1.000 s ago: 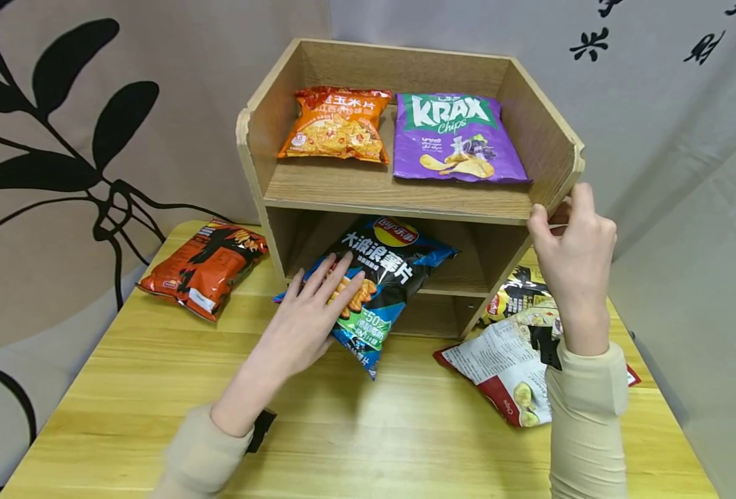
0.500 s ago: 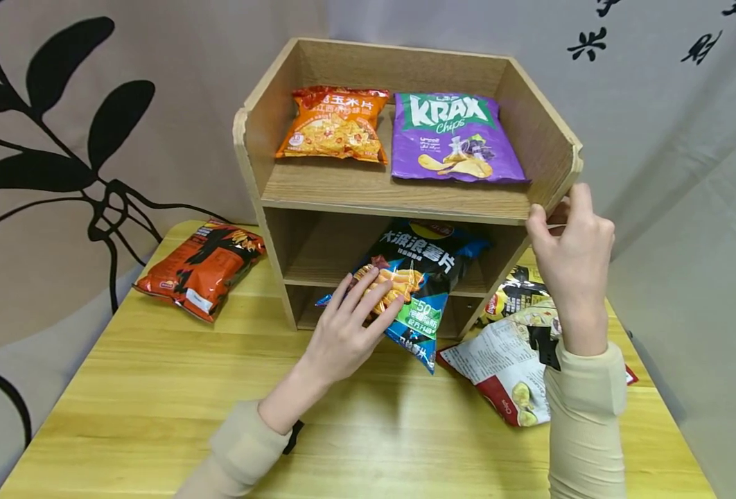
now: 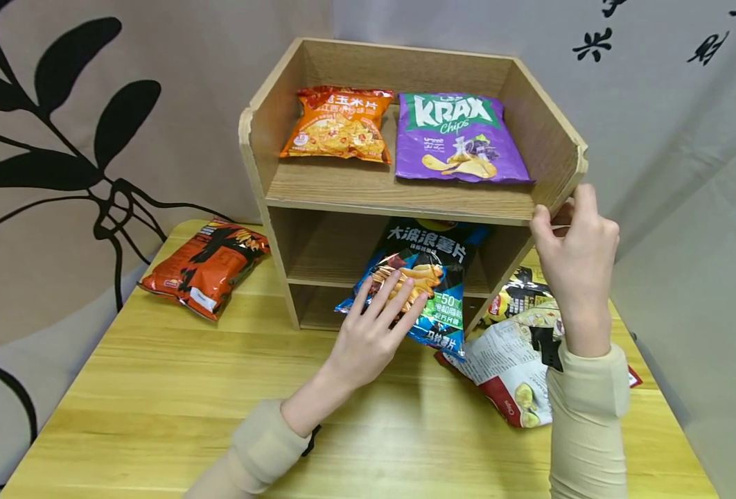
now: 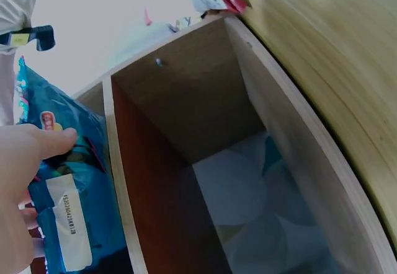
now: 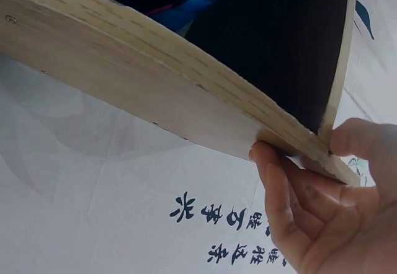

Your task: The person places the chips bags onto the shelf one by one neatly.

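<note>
Bench (image 3: 156,409): pale striped wood, spreading below both hands' fingers.
Left hand (image 3: 368,339): fingers slightly spread over the printed face, thumb on the back, so the blue-and-black bag (image 3: 439,274) is pinched between them.
Blue-and-black bag: beneath and beyond the left fingers, tilted, its far end inside the middle compartment (image 3: 330,256), its near end hanging before the lower compartment (image 3: 321,308); the flat, broad hold probably keeps it from folding.
White-and-red bag (image 3: 511,371): right of the left fingers, partly hidden by the right sleeve (image 3: 589,416).
Black-and-yellow bag (image 3: 518,294): just beyond that, below the right fingers.
Red-orange bag (image 3: 208,267): well left of the left fingers.
Right hand (image 3: 576,270): thumb and fingers clamped on the wooden shelf (image 3: 343,184) at its right edge, probably to steady it.
Wooden shelf: its right wall bounds the space right of the left fingers; its top board covers the held bag's far end.
Orange bag, purple bag: orange bag (image 3: 341,128) above the left fingers, purple bag (image 3: 461,142) nearer the right ones, both on the top board.
Backdrop cloth (image 3: 206,83): beyond all fingers, leaf-printed.
</note>
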Tool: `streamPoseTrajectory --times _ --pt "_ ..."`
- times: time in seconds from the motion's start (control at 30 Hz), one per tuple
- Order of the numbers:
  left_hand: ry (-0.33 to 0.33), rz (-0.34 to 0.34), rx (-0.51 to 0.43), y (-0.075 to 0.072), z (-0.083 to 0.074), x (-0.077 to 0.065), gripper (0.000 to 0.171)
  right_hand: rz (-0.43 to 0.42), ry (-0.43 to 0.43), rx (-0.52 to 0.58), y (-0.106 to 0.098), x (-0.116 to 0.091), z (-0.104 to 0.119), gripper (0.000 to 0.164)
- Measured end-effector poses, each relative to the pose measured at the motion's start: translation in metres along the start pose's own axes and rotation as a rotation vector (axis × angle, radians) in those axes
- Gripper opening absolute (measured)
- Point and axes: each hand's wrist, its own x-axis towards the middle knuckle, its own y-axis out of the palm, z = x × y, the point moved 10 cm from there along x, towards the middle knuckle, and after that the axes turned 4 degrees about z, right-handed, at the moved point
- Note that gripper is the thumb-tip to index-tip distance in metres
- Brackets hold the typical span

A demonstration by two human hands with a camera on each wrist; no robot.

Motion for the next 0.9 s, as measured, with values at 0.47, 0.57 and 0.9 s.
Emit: streamPoseTrajectory --times 0.47,0.57,0.9 --pt "0.053 0.053 0.026 0.014 -0.022 0.009 0.044 -0.006 0.014 -0.006 0.0 -0.001 -0.003 0.029" --pt "0.098 -0.118 -0.008 0.0 -0.024 0.003 0.034 -0.008 0.008 -0.003 0.0 -0.001 -0.002 0.029" --pt "0.137 -0.151 0.027 0.006 -0.024 -0.006 0.035 -0.012 0.008 0.006 -0.001 -0.001 -0.001 0.029"
